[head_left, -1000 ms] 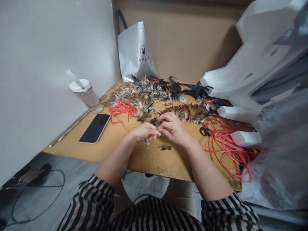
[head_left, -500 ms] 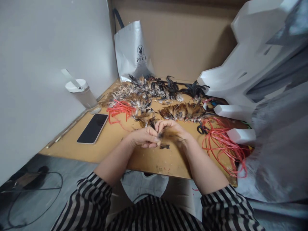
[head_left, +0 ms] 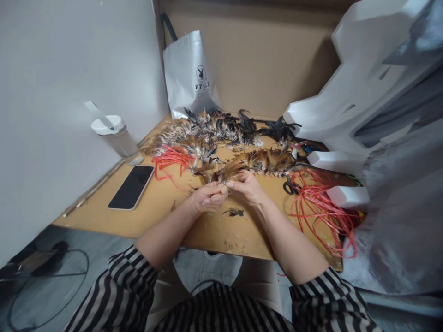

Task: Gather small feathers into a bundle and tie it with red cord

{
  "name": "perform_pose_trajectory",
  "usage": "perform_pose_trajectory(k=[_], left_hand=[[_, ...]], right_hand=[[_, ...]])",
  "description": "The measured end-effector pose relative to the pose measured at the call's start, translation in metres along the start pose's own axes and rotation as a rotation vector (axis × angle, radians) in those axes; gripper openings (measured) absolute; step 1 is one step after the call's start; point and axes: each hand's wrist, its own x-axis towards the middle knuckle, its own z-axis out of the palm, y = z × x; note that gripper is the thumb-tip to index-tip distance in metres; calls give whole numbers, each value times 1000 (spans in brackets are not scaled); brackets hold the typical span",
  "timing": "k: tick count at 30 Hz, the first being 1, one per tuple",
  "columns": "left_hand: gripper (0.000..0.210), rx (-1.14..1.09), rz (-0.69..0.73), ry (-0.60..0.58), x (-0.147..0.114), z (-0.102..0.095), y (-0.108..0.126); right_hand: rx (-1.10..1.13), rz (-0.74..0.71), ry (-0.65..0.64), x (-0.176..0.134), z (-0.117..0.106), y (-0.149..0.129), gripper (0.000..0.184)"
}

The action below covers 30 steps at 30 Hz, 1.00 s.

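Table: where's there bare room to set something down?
The clearest bare patch of the table lies between the phone and the left forearm. Another lies between that arm and the right forearm, nearer the front edge than the loose dark feather. It's crowded at the back with heaped feathers and on the right with tangled red strands.

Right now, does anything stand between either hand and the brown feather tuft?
Nothing visible does: the left hand and right hand meet at the base of the brown feather tuft. The dark feather scrap lies apart, nearer the person.
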Motion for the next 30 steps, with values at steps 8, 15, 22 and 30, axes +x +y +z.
perform_pose_trajectory(k=[8,15,22,30], left_hand=[[35,186,14,150,6,3,3],[46,513,103,354,1,6,19],[36,649,105,340,-3,11,20],[32,716,133,392,-3,13,21]], right_hand=[[49,4,58,0,-2,1,26],[-40,-35,198,7,-17,3,24],[-49,2,230,9,-18,3,27],[-111,14,239,10,-20,8,26]])
